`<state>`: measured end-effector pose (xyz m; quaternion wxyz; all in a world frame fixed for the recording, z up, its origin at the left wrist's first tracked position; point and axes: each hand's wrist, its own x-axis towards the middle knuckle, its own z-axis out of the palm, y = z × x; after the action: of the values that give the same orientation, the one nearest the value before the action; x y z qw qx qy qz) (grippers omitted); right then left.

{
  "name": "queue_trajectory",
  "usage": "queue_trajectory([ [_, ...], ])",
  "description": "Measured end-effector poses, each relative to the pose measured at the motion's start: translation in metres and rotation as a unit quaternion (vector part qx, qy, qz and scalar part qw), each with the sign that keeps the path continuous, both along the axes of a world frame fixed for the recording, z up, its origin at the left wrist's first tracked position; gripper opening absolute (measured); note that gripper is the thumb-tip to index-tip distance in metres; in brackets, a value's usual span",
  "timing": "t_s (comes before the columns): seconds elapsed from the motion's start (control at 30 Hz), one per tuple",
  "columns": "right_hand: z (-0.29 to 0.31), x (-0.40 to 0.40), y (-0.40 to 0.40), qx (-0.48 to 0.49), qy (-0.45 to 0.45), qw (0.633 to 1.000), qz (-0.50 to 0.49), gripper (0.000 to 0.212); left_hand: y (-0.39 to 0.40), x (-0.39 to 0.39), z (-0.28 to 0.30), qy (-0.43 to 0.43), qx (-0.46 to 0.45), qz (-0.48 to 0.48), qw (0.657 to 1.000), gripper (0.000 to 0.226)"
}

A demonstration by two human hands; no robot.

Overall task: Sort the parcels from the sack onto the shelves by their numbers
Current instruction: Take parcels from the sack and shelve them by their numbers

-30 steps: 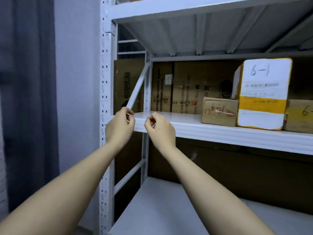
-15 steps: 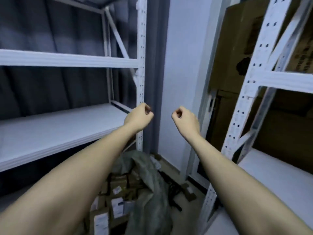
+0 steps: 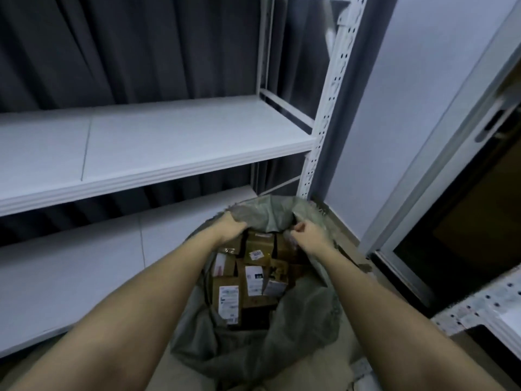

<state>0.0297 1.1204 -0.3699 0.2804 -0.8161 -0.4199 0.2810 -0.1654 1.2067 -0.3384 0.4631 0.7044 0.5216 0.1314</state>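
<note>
We see a grey-green woven sack (image 3: 253, 342) lying open on the floor below the white metal shelves (image 3: 158, 153), filled with brown cardboard parcels (image 3: 248, 280) bearing white labels. Our left hand (image 3: 231, 225) grips the sack's far rim; our right hand (image 3: 307, 235) pinches the rim beside it, fingers curled.

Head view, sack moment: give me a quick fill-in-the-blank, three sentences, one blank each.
1. Both hands reach into the grey-green ____, which lies on the floor.
2. The left hand grips the sack's far ____.
3. The parcels inside are brown ____ boxes with white labels.

Missing words: sack; rim; cardboard
</note>
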Motion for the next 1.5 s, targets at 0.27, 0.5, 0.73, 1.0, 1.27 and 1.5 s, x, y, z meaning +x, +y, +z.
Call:
queue_trajectory([
  [0.27,-0.112,0.024,0.053,-0.177,0.222,0.959,-0.007,0.092,0.033,0.046,-0.092,0.068,-0.133,-0.023,0.988,0.057],
  [0.5,-0.133,0.048,0.070,-0.144,0.090,0.978,-0.118,0.081,0.055,0.111,-0.121,0.046,-0.165,-0.078,0.982,0.060],
  [0.73,-0.132,0.098,0.071,-0.176,-0.120,0.970,-0.114,0.083,0.076,0.178,-0.138,0.078,-0.111,-0.222,0.966,0.072],
  [1.0,-0.121,0.161,0.114,-0.132,-0.316,0.939,-0.030,0.079,0.110,0.218,-0.156,0.269,0.110,-0.382,0.877,0.076],
  [1.27,-0.142,0.193,0.131,-0.257,-0.338,0.905,0.010,0.067,0.172,0.240,-0.160,0.476,0.257,-0.298,0.786,0.079],
  [1.5,-0.162,0.209,0.123,-0.297,-0.365,0.882,-0.010,0.053,0.188,0.259,-0.177,0.319,0.128,-0.223,0.912,0.080],
])
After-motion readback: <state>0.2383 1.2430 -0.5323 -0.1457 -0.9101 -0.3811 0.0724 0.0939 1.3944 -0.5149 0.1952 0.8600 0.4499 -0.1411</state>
